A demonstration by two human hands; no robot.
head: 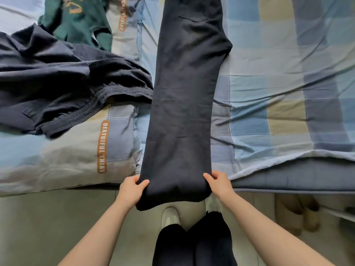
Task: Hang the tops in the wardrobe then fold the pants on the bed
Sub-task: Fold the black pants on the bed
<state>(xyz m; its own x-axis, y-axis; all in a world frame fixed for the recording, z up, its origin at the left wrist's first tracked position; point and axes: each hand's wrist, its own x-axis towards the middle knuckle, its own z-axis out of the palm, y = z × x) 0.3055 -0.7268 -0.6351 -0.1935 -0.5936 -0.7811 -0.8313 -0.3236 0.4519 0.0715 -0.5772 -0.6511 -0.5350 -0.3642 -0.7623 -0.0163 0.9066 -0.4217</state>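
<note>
While both hands, left hand (pixel 132 186) and right hand (pixel 219 182), are pinching the dark pants (pixel 184 104) at the hem corners, fingers curled, keeping even tension should be helping them fold squarely on the bed (pixel 288 93).

Two hands, the left hand (pixel 132 189) and right hand (pixel 219 184), one long dark pair of pants (pixel 184 104), one crumpled navy garment (pixel 57 77), one green top (pixel 76 20) and one patchwork-covered bed (pixel 288 83) appear.
</note>
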